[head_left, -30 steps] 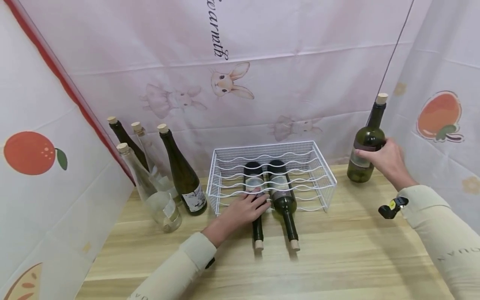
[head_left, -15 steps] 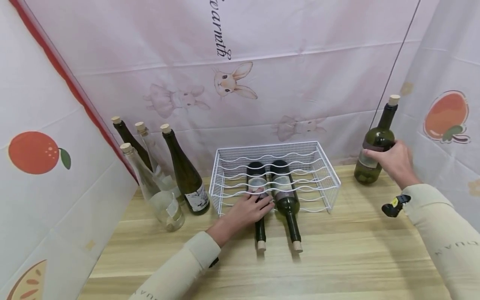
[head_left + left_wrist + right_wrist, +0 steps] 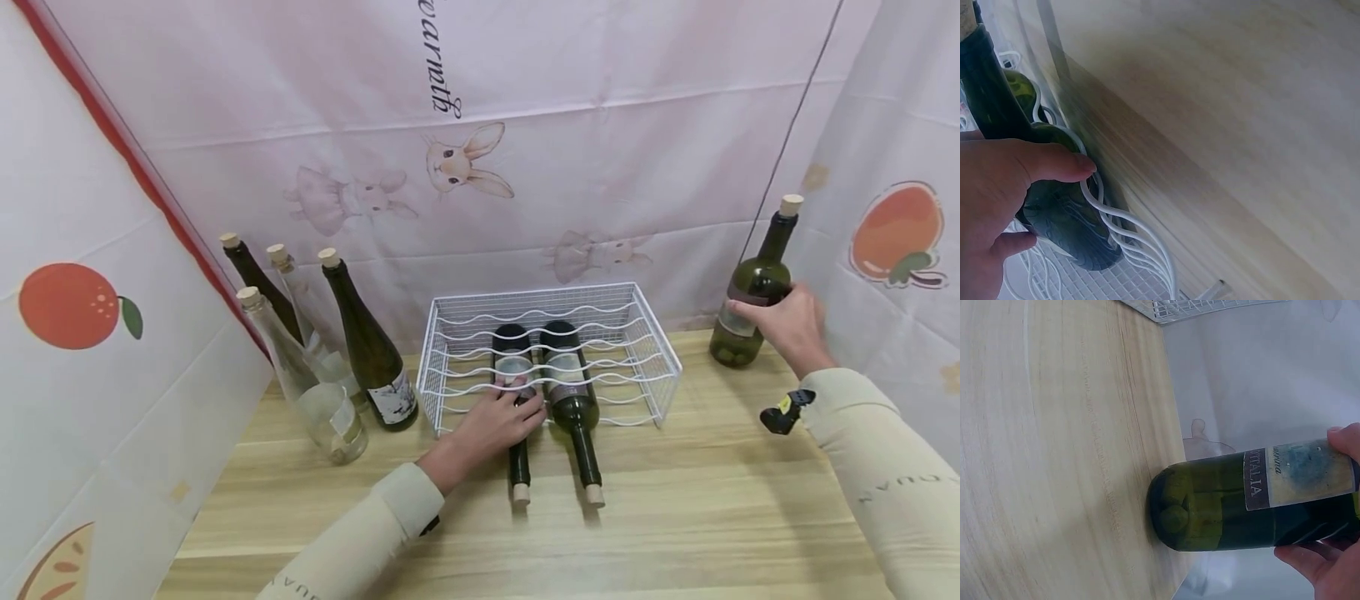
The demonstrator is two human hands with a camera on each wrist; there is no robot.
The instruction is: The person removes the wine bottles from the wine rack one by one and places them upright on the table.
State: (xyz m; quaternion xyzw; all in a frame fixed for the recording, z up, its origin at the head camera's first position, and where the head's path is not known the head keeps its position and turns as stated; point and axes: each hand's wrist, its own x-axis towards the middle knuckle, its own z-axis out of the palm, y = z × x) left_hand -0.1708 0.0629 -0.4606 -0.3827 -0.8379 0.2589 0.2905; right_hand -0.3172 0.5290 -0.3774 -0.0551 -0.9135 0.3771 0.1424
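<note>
In the head view, two dark wine bottles lie in a white wire rack (image 3: 534, 289), their corked necks pointing toward me. My left hand (image 3: 491, 429) grips the left one, a wine bottle (image 3: 519, 471), around its shoulder and neck; the left wrist view shows the thumb (image 3: 1060, 164) across the glass. Beside it lies the second wine bottle (image 3: 576, 412), untouched. At the far right my right hand (image 3: 797, 329) holds a green corked wine bottle (image 3: 761, 275) nearly upright. Its base is at the tabletop, and its label (image 3: 1307, 472) shows between the fingers in the right wrist view.
Several corked bottles stand at the back left, among them a clear bottle (image 3: 326, 408) and a dark bottle (image 3: 367, 346). Printed cloth (image 3: 600, 167) hangs behind and at both sides of the wooden table (image 3: 637, 550). The rack stands near the back cloth.
My right hand and the green bottle have shifted slightly right, away from the rack. The left hand keeps its grip, with a small shift of its fingers. The lying bottles stay in place.
</note>
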